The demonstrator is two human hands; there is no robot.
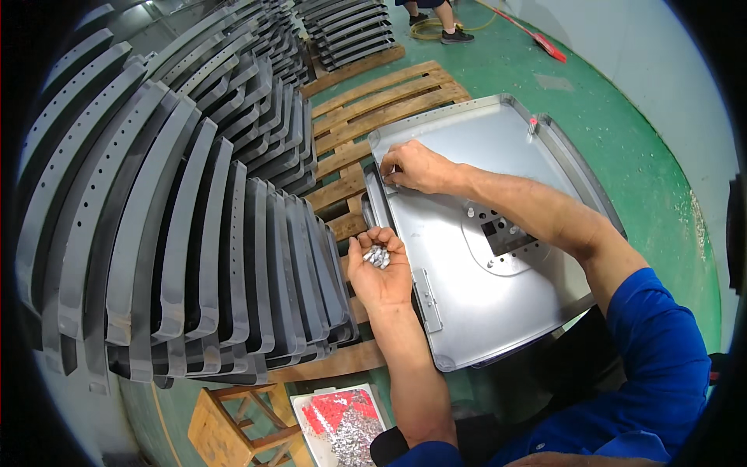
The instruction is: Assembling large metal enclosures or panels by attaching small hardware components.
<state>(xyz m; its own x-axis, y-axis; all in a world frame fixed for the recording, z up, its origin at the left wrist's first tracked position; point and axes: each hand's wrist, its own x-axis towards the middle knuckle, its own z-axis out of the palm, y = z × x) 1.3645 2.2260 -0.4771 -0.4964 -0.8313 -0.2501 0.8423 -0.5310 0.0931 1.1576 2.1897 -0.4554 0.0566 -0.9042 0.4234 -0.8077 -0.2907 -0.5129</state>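
Observation:
A large grey sheet-metal panel with raised edges lies flat on a wooden pallet in front of me. My right hand rests on the panel's far left corner, fingertips pinched on something small that I cannot make out. My left hand is held palm up beside the panel's left edge, cupping several small silver fasteners. A small hinge-like bracket sits on the panel's near left edge. Short studs and a dark rectangular cut-out mark the panel's middle.
Rows of dark grey curved metal panels stand stacked on edge at my left. A wooden stool and a tray of small silver and red parts are near my knees. Another person's feet stand on the green floor far ahead, near a red-handled broom.

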